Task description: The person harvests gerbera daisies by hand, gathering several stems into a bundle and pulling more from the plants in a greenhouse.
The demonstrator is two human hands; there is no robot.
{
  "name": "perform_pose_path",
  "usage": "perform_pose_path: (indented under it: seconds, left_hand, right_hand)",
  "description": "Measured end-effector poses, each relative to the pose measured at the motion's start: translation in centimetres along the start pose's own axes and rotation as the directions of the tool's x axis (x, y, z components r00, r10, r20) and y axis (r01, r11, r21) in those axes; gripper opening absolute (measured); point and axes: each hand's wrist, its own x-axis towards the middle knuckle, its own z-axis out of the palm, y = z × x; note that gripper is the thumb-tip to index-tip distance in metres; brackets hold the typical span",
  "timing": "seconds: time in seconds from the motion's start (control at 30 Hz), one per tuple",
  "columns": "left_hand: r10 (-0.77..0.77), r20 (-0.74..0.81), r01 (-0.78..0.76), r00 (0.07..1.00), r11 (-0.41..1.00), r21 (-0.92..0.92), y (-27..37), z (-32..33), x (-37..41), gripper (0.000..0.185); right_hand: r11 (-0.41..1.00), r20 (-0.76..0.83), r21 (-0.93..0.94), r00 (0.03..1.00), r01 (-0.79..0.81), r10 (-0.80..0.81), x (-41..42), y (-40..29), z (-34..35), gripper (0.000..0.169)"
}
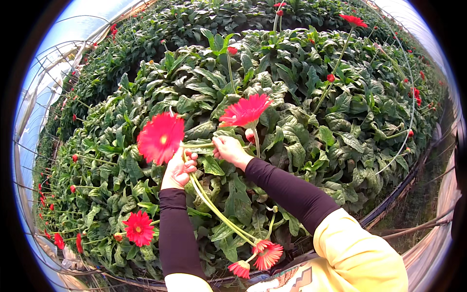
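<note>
My left hand [179, 168] is closed around several gerbera stems [213, 208], which bend down to the right and end in red blooms [268, 254] close to my yellow shirt. Directly above that hand is a large red gerbera flower [160, 138] with a pale yellow centre. Between the two hands runs a green stem [199, 145], its right end pinched in the fingers of my right hand [228, 150]. Just above the right hand, another red gerbera [246, 110] stands on its upright stem, with a red bud [250, 135] beside it.
Dense leafy gerbera plants [204, 87] fill the bed around both hands. A red bloom [138, 229] stands left of my left sleeve. A thin pale line [411, 109] arcs down on the right. Plastic film and hoops [40, 76] border the bed at the left.
</note>
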Motion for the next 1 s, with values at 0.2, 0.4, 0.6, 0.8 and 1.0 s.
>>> perform_pose_path:
  seconds: [0.2, 0.4, 0.6, 0.8, 1.0]
  left_hand:
    - [-0.165, -0.005, 0.154, 0.986, 0.905, 0.396, -3.3, 0.8, -1.1, 0.013]
    - [-0.094, 0.092, 0.057, 0.991, 0.936, 0.348, -9.5, 2.1, -1.6, 0.003]
    - [-0.079, 0.042, 0.07, 0.996, 0.977, 0.2, -13.3, -0.5, -4.2, 0.004]
    - [-0.129, 0.047, 0.125, 0.991, 0.989, 0.076, -17.2, -4.7, -6.4, 0.011]
    - [-0.047, -0.034, 0.052, 0.998, 0.985, 0.164, -17.0, -3.8, -13.9, 0.019]
  right_hand:
    - [0.99, 0.033, 0.097, 0.994, -0.106, 0.103, -5.3, 2.0, 1.4, 0.024]
    - [0.834, 0.081, 0.453, 0.946, -0.315, 0.313, -6.6, 4.0, 0.1, 0.057]
    - [0.563, -0.065, 0.741, 0.796, -0.365, 0.601, -4.5, 8.5, 2.4, 0.031]
    - [0.517, -0.227, 0.794, 0.634, -0.318, 0.739, -5.6, 12.3, 6.7, 0.025]
    - [0.452, -0.15, 0.863, 0.74, -0.225, 0.655, -12.2, 8.9, 8.2, 0.023]
